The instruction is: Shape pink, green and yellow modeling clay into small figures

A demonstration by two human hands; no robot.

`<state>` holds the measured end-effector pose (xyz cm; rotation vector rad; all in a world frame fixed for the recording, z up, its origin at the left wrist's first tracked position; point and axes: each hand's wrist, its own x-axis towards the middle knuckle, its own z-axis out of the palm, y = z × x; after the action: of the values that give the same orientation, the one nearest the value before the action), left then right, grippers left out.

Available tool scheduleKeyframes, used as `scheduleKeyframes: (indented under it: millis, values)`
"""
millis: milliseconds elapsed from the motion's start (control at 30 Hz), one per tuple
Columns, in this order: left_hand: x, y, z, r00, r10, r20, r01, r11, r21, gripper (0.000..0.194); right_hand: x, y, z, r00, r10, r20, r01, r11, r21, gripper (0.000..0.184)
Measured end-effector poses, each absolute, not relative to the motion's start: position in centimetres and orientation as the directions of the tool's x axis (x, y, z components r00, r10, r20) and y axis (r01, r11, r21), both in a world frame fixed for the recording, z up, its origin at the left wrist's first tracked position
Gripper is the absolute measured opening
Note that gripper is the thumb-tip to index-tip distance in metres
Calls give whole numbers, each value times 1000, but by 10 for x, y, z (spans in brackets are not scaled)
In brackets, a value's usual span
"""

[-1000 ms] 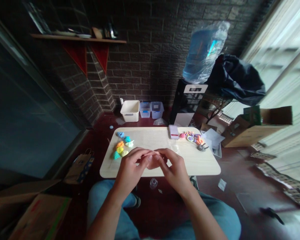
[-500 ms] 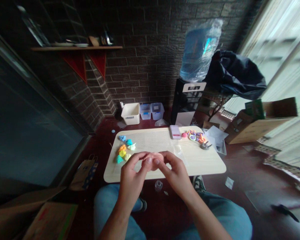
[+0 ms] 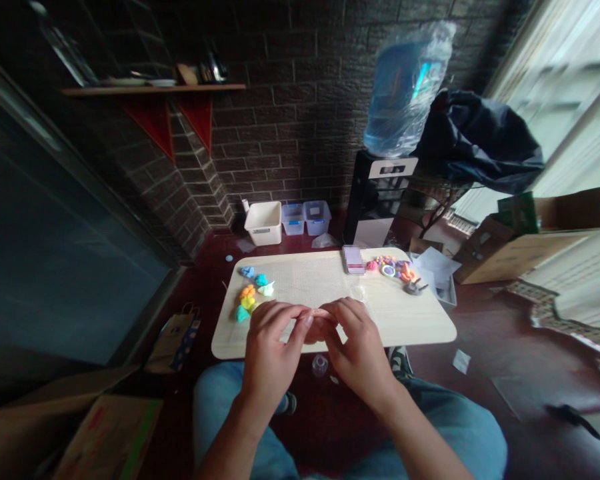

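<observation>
A dark brick wall [image 3: 290, 120] fills the back, and in front of it stretches the pale table [image 3: 410, 323]. Behind its far edge, towards the right, stands the water dispenser [image 3: 373, 200] under its plastic-wrapped blue bottle [image 3: 403, 93]; further right, an open cardboard box [image 3: 525, 252] sits on the floor. A white bin [image 3: 263, 235] lines up beside two clear tubs [image 3: 294, 225]. Now the hands: the left hand [image 3: 275, 343] and the right hand [image 3: 357, 343] meet, both pinching one pink piece [image 3: 316, 331] between thumbs and fingers, in front of the table's near middle (those fingers block much of it, so its full shape is anyone's guess). At the far edge lies a flat lilac case [image 3: 354, 261]; right of it, a grey piece [image 3: 414, 288] among small colourful pieces [image 3: 389, 271]; and on the left, bright lumps [image 3: 247, 291].
</observation>
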<state>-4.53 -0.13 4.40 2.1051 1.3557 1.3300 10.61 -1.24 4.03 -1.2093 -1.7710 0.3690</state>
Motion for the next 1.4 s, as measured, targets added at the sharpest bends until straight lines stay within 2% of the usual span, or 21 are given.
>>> scheduleKeyframes:
  millis: [67, 167, 267, 400, 567, 700, 800, 900, 1033, 1133, 1233, 1300, 1400]
  values:
    - [-43, -2, 43, 60, 848, 526, 552, -467, 691, 8, 106, -12, 40, -50, 874, 483, 502, 440, -745, 9]
    - [-40, -4, 41, -56, 883, 467, 504, -378, 776, 8, 106, -11, 40, 4, 940, 341, 323, 321, -890, 14]
    - [-39, -5, 39, -68, 921, 384, 434, -320, 842, 11, 108, -12, 39, 29, 962, 271, 263, 254, -931, 17]
    - [-43, -2, 37, -5, 902, 433, 416, -392, 821, 21, 110, -13, 41, 8, 946, 324, 384, 296, -874, 16]
    - [-48, 4, 40, 78, 868, 490, 356, -483, 800, 6, 109, -15, 44, -34, 921, 389, 523, 347, -778, 12]
    - [-50, 5, 41, 82, 857, 509, 387, -498, 776, 6, 107, -14, 43, -58, 908, 416, 530, 381, -757, 12]
    - [-52, 4, 40, 79, 846, 527, 426, -506, 750, 6, 106, -13, 41, -61, 924, 377, 478, 359, -802, 8]
    - [-52, 4, 38, 92, 837, 539, 451, -518, 727, 6, 106, -12, 39, -72, 920, 385, 435, 376, -818, 12]
    - [-50, 4, 37, 106, 831, 546, 489, -521, 699, 7, 105, -9, 38, -113, 863, 493, 474, 483, -737, 16]
    - [-48, 5, 36, 100, 832, 546, 517, -512, 686, 7, 104, -6, 37, -104, 852, 513, 496, 492, -716, 17]
    - [-48, 5, 32, 25, 837, 546, 512, -480, 712, 7, 102, -4, 36, -79, 918, 389, 390, 388, -835, 14]
    - [-48, 6, 30, -58, 846, 530, 495, -437, 751, 7, 100, -3, 33, -83, 962, 260, 287, 273, -918, 20]
    - [-50, 6, 29, -98, 873, 477, 460, -386, 800, 8, 98, -1, 29, -95, 981, 168, 213, 185, -959, 23]
